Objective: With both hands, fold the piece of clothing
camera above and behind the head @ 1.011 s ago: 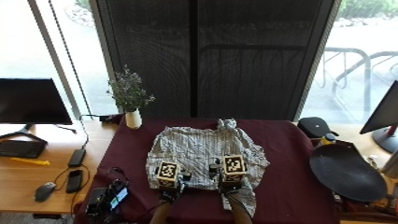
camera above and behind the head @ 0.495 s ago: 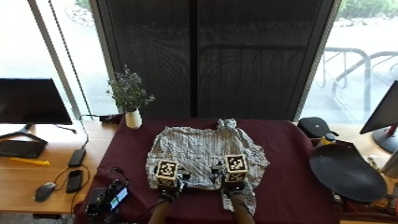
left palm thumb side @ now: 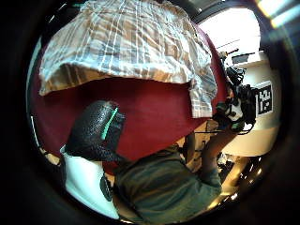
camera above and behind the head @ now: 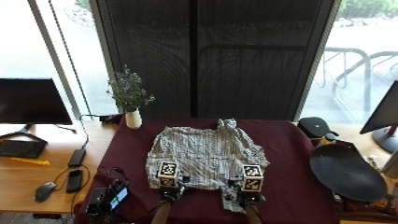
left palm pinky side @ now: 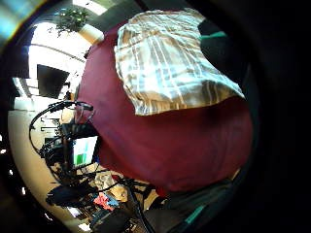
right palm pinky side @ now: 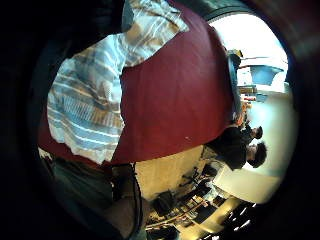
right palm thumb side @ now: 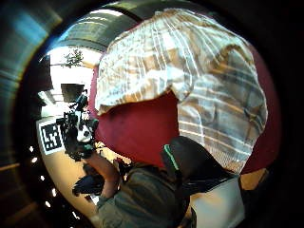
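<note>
Little change from half second back: both hands still at shirt's near hem, shirt unmoved. Plaid shirt (camera above and behind the head: 205, 156) lies spread and rumpled mid-surface on maroon cloth (camera above and behind the head: 292, 154), collar bunched at far edge, one corner drooping toward near edge beside right hand (camera above and behind the head: 247, 196). Left hand (camera above and behind the head: 169, 189) at near-left hem. Grip state of either hand: cannot tell, fingers hidden. Bare maroon cloth on both sides of shirt. Vase of flowers (camera above and behind the head: 130, 100) at far-left corner, well apart.

Shirt (camera above and behind the head: 205, 154): spread at the centre of the table (camera above and behind the head: 292, 154). Left hand (camera above and behind the head: 169, 186) and right hand (camera above and behind the head: 247, 193): at its near edge. Vase (camera above and behind the head: 133, 119): behind, at the table's far-left corner.
</note>
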{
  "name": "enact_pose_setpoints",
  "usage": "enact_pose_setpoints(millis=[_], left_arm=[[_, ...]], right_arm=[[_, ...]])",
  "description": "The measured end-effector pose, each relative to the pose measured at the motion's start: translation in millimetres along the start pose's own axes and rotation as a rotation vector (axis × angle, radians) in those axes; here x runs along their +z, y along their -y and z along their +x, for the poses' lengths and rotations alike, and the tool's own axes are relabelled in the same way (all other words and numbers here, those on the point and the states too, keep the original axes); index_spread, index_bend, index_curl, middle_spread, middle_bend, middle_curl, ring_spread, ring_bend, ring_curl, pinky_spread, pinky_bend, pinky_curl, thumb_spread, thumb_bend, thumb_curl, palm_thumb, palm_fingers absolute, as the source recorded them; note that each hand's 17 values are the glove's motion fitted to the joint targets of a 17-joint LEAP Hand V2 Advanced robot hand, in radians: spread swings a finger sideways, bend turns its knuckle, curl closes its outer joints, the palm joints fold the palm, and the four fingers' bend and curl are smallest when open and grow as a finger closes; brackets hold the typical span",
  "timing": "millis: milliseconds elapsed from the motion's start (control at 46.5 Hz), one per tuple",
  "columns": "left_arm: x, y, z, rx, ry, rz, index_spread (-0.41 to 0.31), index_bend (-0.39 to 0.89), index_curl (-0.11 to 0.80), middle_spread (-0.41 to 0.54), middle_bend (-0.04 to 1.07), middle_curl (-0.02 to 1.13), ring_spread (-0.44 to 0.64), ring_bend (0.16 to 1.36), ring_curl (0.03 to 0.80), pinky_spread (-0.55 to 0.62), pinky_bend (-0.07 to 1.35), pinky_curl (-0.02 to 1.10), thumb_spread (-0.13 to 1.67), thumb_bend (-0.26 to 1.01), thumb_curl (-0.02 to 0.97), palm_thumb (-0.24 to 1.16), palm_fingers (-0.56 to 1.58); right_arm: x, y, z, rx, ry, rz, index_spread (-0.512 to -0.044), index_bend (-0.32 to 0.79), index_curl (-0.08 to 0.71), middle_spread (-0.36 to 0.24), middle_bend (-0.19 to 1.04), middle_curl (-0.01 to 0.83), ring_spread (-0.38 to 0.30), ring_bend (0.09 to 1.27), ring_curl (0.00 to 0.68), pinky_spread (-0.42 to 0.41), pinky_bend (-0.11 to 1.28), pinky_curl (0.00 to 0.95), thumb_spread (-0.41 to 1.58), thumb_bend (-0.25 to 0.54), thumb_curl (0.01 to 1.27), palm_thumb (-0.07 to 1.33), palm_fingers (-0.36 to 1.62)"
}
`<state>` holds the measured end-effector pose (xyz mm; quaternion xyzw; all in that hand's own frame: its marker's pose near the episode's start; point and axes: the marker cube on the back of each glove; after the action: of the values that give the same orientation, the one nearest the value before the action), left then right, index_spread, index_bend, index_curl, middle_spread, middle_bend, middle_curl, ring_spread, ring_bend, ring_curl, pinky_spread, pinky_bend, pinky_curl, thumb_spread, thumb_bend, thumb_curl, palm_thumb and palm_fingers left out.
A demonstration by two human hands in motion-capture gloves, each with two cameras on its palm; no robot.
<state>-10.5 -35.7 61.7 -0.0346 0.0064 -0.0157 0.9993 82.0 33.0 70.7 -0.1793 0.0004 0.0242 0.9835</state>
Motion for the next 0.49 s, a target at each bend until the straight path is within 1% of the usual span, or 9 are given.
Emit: enact_pose_setpoints(millis=[43,86,237,323,366,409,452,473,495], left_arm=[[13,-5,2,0.002,-0.013,-0.078,-0.108,0.1,0.303,-0.049,0.19,0.39,0.07,0.51,0.346,0.16,0.4,0.36,1.11,-0.02,0.302,0.41,0.49],[18,-6,2,-0.002,-0.003,-0.115,-0.104,0.1,0.299,-0.044,0.19,0.39,0.07,0.51,0.346,0.16,0.41,0.36,1.11,-0.02,0.306,0.42,0.48],[38,-3,-4,-0.017,0.047,-0.186,-0.084,0.1,0.286,-0.022,0.19,0.4,0.08,0.53,0.354,0.17,0.45,0.38,1.11,-0.02,0.312,0.43,0.42],[24,-16,-8,-0.018,0.042,-0.238,-0.078,0.12,0.285,-0.011,0.19,0.4,0.09,0.53,0.355,0.18,0.46,0.39,1.11,-0.01,0.319,0.45,0.39],[17,-21,-9,-0.025,0.034,-0.256,-0.076,0.12,0.284,-0.005,0.19,0.4,0.1,0.54,0.356,0.19,0.46,0.39,1.12,-0.01,0.321,0.46,0.38],[18,-19,-15,-0.044,0.057,-0.239,-0.074,0.14,0.288,-0.002,0.18,0.4,0.11,0.54,0.354,0.19,0.46,0.39,1.13,-0.01,0.321,0.47,0.38],[21,-11,-18,-0.041,0.069,-0.18,-0.078,0.15,0.294,0.001,0.18,0.4,0.1,0.54,0.353,0.2,0.46,0.39,1.14,-0.01,0.319,0.47,0.39],[22,-8,-18,-0.035,0.065,-0.161,-0.082,0.15,0.295,-0.004,0.19,0.4,0.1,0.54,0.353,0.2,0.45,0.39,1.14,-0.01,0.319,0.47,0.4],[22,-7,-17,-0.028,0.058,-0.153,-0.085,0.16,0.299,-0.009,0.19,0.4,0.09,0.55,0.353,0.2,0.44,0.39,1.15,-0.01,0.32,0.47,0.41]], right_arm=[[9,2,1,-0.007,-0.009,-0.031,-0.338,0.11,0.273,-0.023,0.15,0.277,0.126,0.32,0.297,0.239,0.59,0.368,1.09,-0.001,0.31,0.54,0.27],[17,5,3,-0.016,-0.021,-0.064,-0.336,0.11,0.269,-0.019,0.15,0.277,0.127,0.32,0.301,0.239,0.61,0.372,1.09,-0.011,0.31,0.54,0.26],[41,17,6,-0.036,-0.035,-0.14,-0.341,0.12,0.258,-0.003,0.15,0.271,0.133,0.33,0.308,0.232,0.67,0.387,1.05,-0.029,0.32,0.53,0.17],[55,30,10,-0.036,-0.027,-0.147,-0.342,0.12,0.253,0.003,0.15,0.265,0.133,0.34,0.31,0.222,0.71,0.39,1.04,-0.016,0.32,0.55,0.16],[59,34,11,-0.037,-0.001,-0.151,-0.342,0.14,0.256,0.005,0.14,0.257,0.122,0.37,0.315,0.212,0.71,0.387,1.03,-0.011,0.33,0.58,0.18],[59,36,11,-0.035,0.025,-0.144,-0.342,0.14,0.256,0.0,0.14,0.255,0.118,0.38,0.315,0.206,0.72,0.386,1.03,-0.012,0.33,0.59,0.18],[57,36,12,-0.027,0.036,-0.12,-0.342,0.17,0.266,-0.006,0.14,0.251,0.091,0.41,0.322,0.184,0.71,0.381,1.04,-0.007,0.33,0.61,0.24],[57,38,13,-0.02,0.034,-0.101,-0.342,0.15,0.261,-0.005,0.14,0.249,0.09,0.41,0.319,0.186,0.72,0.381,1.03,-0.015,0.33,0.61,0.22],[58,41,14,-0.013,0.03,-0.079,-0.341,0.18,0.275,-0.016,0.15,0.253,0.071,0.42,0.327,0.176,0.7,0.377,1.06,0.004,0.34,0.64,0.28]])
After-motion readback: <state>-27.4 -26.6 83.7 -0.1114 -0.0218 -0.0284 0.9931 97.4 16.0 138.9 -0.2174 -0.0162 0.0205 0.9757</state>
